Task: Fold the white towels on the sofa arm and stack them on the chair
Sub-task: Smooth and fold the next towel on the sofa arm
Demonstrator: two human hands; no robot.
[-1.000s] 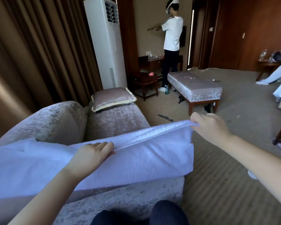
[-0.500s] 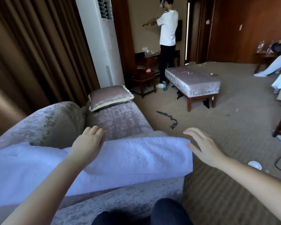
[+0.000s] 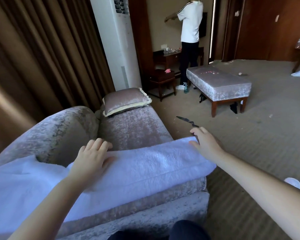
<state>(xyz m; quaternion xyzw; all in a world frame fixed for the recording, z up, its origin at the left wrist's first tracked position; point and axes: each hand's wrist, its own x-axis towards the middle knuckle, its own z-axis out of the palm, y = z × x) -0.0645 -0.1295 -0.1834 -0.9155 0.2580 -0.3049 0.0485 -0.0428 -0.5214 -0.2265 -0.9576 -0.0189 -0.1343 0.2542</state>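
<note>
A white towel [image 3: 145, 167] lies folded lengthwise across the velvet sofa arm [image 3: 145, 210], running from the left edge of view to the arm's front end. My left hand [image 3: 90, 158] rests flat on the towel near its middle, fingers straight and spread. My right hand [image 3: 206, 144] touches the towel's far right end with straight fingers and holds nothing. No chair with stacked towels is in view.
The sofa seat [image 3: 132, 127] carries a small cushion [image 3: 125, 101]. A padded bench [image 3: 220, 84] stands on the carpet beyond. A person in a white shirt [image 3: 189, 32] stands at a dark desk. A tall air conditioner [image 3: 118, 42] stands by the curtains. A black strap [image 3: 187, 121] and a white cup [image 3: 293, 182] lie on the floor.
Both hands let go of the towel's upper layer, which now lies folded over. The hands went from pinching its edge to resting flat on it.
</note>
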